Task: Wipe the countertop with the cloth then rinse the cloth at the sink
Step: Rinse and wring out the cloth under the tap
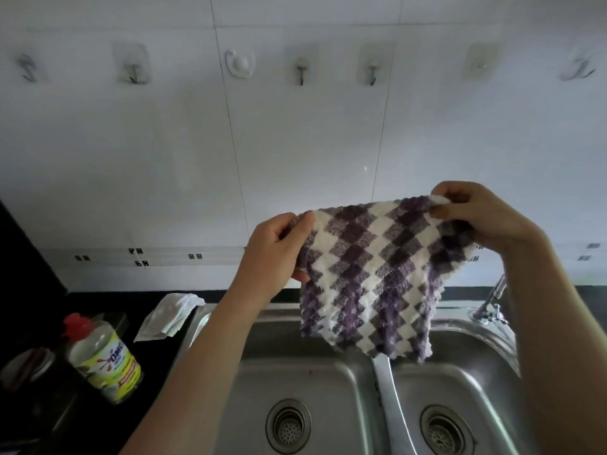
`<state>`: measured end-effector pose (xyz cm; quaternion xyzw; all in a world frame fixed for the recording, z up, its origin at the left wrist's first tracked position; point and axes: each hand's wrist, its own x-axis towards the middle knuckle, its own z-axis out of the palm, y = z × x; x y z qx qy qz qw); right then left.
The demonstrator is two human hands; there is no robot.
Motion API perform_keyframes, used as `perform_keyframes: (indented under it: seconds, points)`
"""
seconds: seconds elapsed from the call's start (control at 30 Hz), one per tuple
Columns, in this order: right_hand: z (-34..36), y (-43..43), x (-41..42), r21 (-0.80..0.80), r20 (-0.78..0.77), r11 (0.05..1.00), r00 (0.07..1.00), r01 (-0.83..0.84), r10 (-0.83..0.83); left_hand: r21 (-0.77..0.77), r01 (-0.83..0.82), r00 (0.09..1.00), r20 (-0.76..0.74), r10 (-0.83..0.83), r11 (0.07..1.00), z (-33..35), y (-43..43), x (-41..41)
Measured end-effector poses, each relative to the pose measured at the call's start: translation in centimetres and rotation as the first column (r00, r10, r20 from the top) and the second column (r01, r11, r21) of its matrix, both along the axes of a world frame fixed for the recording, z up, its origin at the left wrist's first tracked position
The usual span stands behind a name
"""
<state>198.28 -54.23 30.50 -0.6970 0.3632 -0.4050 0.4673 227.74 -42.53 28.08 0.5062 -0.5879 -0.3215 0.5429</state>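
I see left hand (279,247) + right hand (486,218) pinching cloth (371,274) corners, spread | sink (315,382) below hands | likely rinse stage, tap (492,300) dry

Wall: white glossy tiles (295,142) with thin grout lines, filling the far side.
Hooks: a row of clear adhesive hooks (372,65) high across the wall.
Trim: a patterned border strip (164,256) low on the left.
Light: dim, soft, cool grey.
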Motion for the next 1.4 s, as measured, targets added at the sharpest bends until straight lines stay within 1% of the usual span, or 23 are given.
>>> perform_keyframes:
  seconds: [0.03,0.1,0.2,0.33,0.43,0.5,0.57,0.7,0.83,0.97,1.1,1.17,1.27,1.33,1.4]
  points:
    - [0.3,-0.2,0.0,-0.004,0.036,1.000,0.999,-0.010,0.010,-0.020,-0.006,1.000,-0.007,0.006,1.000,0.3,-0.2,-0.3]
    - [1.2,-0.4,0.3,-0.035,0.047,0.999,0.999,0.029,-0.027,-0.064,-0.018,1.000,-0.003,0.017,0.998,0.9,-0.5,-0.9]
    - [2.7,-0.8,1.1,-0.151,0.035,0.964,0.976,0.219,-0.216,-0.113,-0.047,0.998,-0.035,0.044,0.992,1.9,-1.0,-1.5]
    - [4.5,-1.8,2.1,-0.286,0.085,0.847,0.892,0.448,-0.444,-0.097,-0.055,0.982,-0.185,0.036,0.994,3.6,-1.8,-1.9]
    - [5.9,-2.8,3.2,-0.406,0.089,0.751,0.841,0.520,-0.534,-0.037,-0.018,0.950,-0.312,0.005,0.999,4.8,-2.4,-2.2]
    - [6.7,-3.6,4.0,-0.442,0.092,0.718,0.824,0.537,-0.559,-0.011,0.007,0.923,-0.385,-0.011,1.000,5.3,-2.8,-2.2]
    - [7.3,-4.5,4.8,-0.461,0.055,0.702,0.807,0.543,-0.588,0.011,0.008,0.897,-0.441,-0.003,1.000,5.6,-3.1,-2.0]
    - [7.8,-5.8,6.5,-0.499,-0.053,0.703,0.791,0.508,-0.609,0.081,-0.007,0.839,-0.543,0.050,0.997,5.6,-3.8,-1.2]
    - [8.1,-6.6,8.1,-0.532,-0.110,0.698,0.778,0.479,-0.618,0.108,-0.031,0.798,-0.596,0.090,0.994,5.1,-4.4,-0.4]
    - [8.1,-7.2,9.6,-0.511,-0.133,0.713,0.776,0.480,-0.617,0.139,-0.041,0.741,-0.660,0.123,0.989,4.6,-5.1,0.5]
    - [7.2,-8.1,10.7,-0.493,-0.206,0.743,0.769,0.453,-0.606,0.236,-0.036,0.665,-0.720,0.199,0.971,3.7,-5.8,1.4]
    - [6.5,-8.4,11.1,-0.497,-0.286,0.759,0.746,0.420,-0.601,0.301,-0.056,0.660,-0.704,0.261,0.952,2.9,-6.1,2.0]
    - [5.5,-8.7,11.8,-0.459,-0.410,0.815,0.730,0.353,-0.547,0.416,-0.134,0.728,-0.574,0.374,0.900,1.4,-6.7,3.1]
    - [5.0,-9.0,12.3,-0.443,-0.503,0.833,0.678,0.330,-0.536,0.474,-0.163,0.762,-0.496,0.415,0.865,0.3,-7.0,3.6]
    - [4.4,-9.2,12.7,-0.446,-0.580,0.837,0.610,0.317,-0.540,0.508,-0.160,0.790,-0.449,0.418,0.847,-0.7,-7.0,3.9]
